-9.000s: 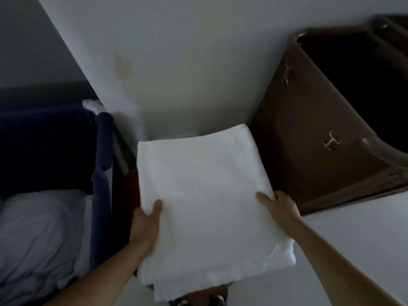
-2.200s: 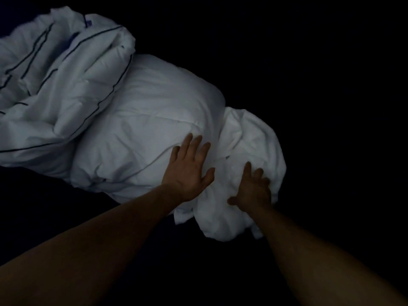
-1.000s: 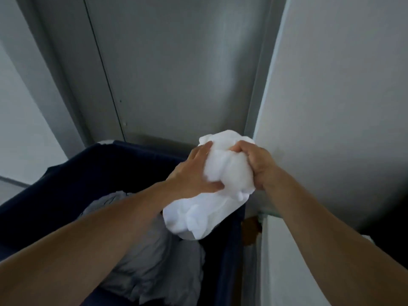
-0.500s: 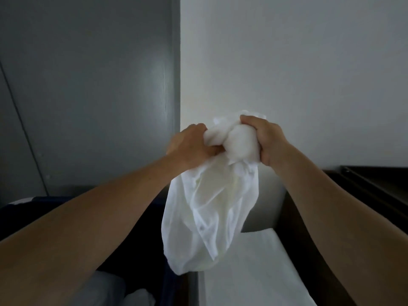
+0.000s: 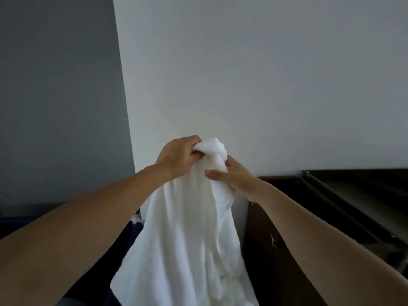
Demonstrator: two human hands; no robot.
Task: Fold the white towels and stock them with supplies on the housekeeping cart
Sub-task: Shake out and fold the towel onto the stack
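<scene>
Left hand (image 5: 178,157) is fisted tight on the bunched top end of the crumpled white cloth towel (image 5: 189,239), knuckles up. It is the hang point carrying the weight.

Right hand (image 5: 235,176) sits just below that bunch. Its thumb lies straight across the front of the cloth and its fingers wrap behind, so it has a loose pinch on the neck of the towel. It looks like a guide grip for sliding down to find an edge or corner, not a load grip.

The towel is in the air in front of the white wall (image 5: 242,74), with the dark blue fabric bin (image 5: 110,268) to its left and the dark brown cart (image 5: 276,250) to its right. It doesn't appear to rest on either, but the bottom hem is out of frame so contact can't be confirmed.

Orientation: long axis is near vertical, gathered end up, loose end down and flaring wider toward the bottom. There are deep vertical folds and no flat face or clean edge on show.

Judgement: it is held high so gravity shakes it open. It isn't folded yet; corners need finding first.
</scene>
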